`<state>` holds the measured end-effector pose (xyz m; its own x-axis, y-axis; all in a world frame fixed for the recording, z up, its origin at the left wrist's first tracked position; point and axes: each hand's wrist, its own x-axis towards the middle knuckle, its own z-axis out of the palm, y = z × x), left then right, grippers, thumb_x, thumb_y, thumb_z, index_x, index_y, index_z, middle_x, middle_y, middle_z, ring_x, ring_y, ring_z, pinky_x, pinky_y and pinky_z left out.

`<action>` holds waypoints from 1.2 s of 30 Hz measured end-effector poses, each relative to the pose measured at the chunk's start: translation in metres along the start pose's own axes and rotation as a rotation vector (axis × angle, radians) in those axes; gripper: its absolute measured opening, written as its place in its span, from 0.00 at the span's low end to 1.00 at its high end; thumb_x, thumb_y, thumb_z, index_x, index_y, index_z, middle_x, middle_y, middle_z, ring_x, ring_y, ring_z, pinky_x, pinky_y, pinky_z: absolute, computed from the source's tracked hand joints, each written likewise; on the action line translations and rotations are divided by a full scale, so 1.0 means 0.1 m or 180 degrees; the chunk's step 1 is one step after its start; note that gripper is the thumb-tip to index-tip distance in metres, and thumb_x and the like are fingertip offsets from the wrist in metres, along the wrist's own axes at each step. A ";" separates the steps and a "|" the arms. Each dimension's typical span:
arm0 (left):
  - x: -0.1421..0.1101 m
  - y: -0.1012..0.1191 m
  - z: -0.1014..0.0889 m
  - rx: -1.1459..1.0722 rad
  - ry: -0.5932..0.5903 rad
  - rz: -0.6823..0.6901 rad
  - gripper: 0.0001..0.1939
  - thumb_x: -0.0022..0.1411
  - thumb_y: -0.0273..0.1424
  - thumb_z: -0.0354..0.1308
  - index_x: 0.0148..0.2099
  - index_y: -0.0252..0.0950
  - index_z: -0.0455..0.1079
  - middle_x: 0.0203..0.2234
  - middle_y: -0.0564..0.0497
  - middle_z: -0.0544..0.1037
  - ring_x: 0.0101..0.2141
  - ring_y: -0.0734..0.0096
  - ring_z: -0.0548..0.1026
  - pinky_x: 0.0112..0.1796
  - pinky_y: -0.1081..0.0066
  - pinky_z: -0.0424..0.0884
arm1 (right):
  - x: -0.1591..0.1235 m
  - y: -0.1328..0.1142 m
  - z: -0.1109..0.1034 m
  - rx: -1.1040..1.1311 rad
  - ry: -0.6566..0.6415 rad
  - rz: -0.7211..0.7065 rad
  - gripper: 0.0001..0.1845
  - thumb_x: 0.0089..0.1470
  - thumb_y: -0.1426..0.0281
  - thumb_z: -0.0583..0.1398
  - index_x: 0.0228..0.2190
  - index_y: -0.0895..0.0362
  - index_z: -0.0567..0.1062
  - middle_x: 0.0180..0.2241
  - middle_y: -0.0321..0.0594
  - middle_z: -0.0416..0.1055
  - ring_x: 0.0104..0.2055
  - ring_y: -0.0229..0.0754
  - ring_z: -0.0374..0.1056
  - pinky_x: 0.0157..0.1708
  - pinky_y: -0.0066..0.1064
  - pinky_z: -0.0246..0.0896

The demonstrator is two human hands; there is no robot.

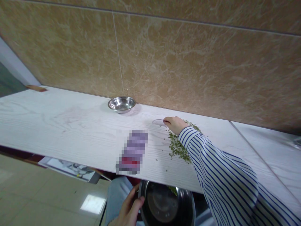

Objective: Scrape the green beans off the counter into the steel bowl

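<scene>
White counter (70,125), outstretched right hand (176,124) closed on see-through piece (158,122), bowl (162,204) in left hand (129,207).

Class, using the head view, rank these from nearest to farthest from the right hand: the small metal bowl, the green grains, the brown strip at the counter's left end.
1. Green grains: right beside the right hand.
2. Small metal bowl: to its left.
3. Brown strip: farthest left.
</scene>
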<state>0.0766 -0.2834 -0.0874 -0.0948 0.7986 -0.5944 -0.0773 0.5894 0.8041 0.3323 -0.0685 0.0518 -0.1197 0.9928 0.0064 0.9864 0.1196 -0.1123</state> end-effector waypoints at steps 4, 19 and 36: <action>-0.03 0.05 0.01 -0.0100 -0.0164 0.0045 0.26 0.50 0.44 0.60 0.50 0.40 0.78 0.52 0.45 0.80 0.58 0.44 0.71 0.56 0.51 0.67 | -0.04 -0.03 0.00 -0.0013 -0.0057 -0.0033 0.19 0.63 0.70 0.52 0.49 0.52 0.78 0.46 0.41 0.79 0.47 0.45 0.74 0.45 0.30 0.62; -0.10 0.11 0.07 -0.0146 -0.0264 0.0264 0.24 0.49 0.43 0.63 0.47 0.39 0.79 0.49 0.43 0.82 0.57 0.45 0.73 0.51 0.56 0.73 | -0.25 -0.15 0.00 -0.0068 -0.0175 -0.0135 0.19 0.65 0.68 0.52 0.49 0.52 0.78 0.43 0.42 0.80 0.45 0.45 0.75 0.43 0.30 0.63; -0.19 0.21 0.12 -0.0077 -0.0258 0.0496 0.22 0.50 0.43 0.62 0.45 0.39 0.80 0.46 0.43 0.84 0.53 0.46 0.76 0.51 0.57 0.74 | -0.40 -0.24 0.01 0.0007 -0.0222 -0.0282 0.18 0.64 0.68 0.53 0.49 0.52 0.78 0.43 0.41 0.80 0.45 0.44 0.75 0.43 0.29 0.63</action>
<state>0.0888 -0.2849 -0.0594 -0.0273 0.8878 -0.4594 -0.0918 0.4554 0.8856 0.3135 -0.1110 0.0534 -0.2139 0.9754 -0.0529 0.9714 0.2067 -0.1165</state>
